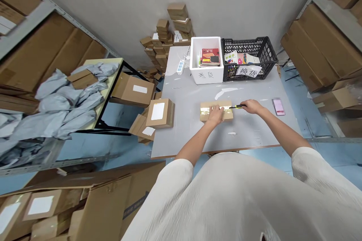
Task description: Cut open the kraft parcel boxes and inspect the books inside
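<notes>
A small taped cardboard box [206, 116] lies flat on the grey table [186, 139]. My left hand [215, 114] rests on top of it with the fingers spread over the tape. In my right hand [252, 106] is a yellow and black box cutter [239, 106], its fingers wrapped round the handle. The cutter's tip is at the box's right end, along the tape line; whether the blade is in the tape I cannot tell.
Behind the box stand a white foam bin [207, 76] and a black plastic crate [273, 54], both with books. A power strip [181, 67] lies at the back left, a pink-faced item [278, 107] at the right. A labelled box [160, 113] sits on the left edge.
</notes>
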A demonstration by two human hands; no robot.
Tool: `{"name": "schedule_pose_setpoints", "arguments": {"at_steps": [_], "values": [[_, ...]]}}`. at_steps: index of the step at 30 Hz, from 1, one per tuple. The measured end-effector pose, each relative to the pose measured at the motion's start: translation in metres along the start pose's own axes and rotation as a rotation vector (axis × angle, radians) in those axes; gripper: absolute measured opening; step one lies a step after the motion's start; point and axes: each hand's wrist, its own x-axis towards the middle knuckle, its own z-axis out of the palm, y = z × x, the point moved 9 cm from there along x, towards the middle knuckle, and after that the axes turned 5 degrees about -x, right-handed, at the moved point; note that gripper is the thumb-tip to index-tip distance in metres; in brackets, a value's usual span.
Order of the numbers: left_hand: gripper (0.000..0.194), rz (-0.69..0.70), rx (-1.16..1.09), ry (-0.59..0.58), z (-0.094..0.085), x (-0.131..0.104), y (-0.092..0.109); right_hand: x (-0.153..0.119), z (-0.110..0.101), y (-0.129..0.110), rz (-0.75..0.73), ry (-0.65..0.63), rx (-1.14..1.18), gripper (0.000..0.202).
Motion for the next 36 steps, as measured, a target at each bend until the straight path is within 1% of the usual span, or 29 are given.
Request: {"name": "schedule_pose_setpoints", "arguments": {"at_steps": [6,10,13,16,18,20,24,25,28,31,33,36], "values": [[0.064,0.001,0.014,0.035,0.004,-0.003,0.001,0.020,0.002,-0.008,-0.073,-0.011,-0.112,0.035],[0.065,0.015,0.031,0.059,0.004,-0.004,0.001,0.032,0.010,-0.003,-0.087,-0.016,-0.087,0.035],[0.065,0.029,0.036,0.067,0.004,-0.004,0.000,0.036,0.024,0.010,-0.061,-0.078,0.024,0.034],[0.065,0.028,0.034,0.065,0.005,-0.004,0.000,0.035,0.042,0.023,-0.020,-0.146,0.201,0.032],[0.065,0.024,0.036,0.061,0.006,-0.004,-0.001,0.032,0.054,0.026,-0.013,-0.185,0.328,0.029],[0.066,0.028,0.046,0.059,0.006,-0.004,-0.001,0.030,0.062,0.027,-0.009,-0.196,0.415,0.028],[0.065,0.047,0.065,0.043,0.005,-0.004,0.000,0.032,0.059,0.028,0.010,-0.115,0.433,0.028],[0.065,0.045,0.066,0.038,0.005,-0.004,-0.001,0.032,0.058,0.027,0.011,-0.121,0.436,0.027],[0.065,0.027,0.050,0.031,0.005,-0.004,-0.003,0.028,0.066,0.025,0.015,-0.242,0.499,0.024],[0.066,0.031,0.031,0.033,0.005,-0.004,-0.002,0.019,0.075,0.023,0.017,-0.331,0.584,0.029],[0.067,0.038,0.039,0.040,0.005,-0.005,-0.001,0.016,0.076,0.022,0.025,-0.320,0.605,0.032],[0.066,0.032,0.065,0.034,0.004,-0.005,0.000,0.017,0.070,0.019,0.042,-0.206,0.586,0.028]]}}
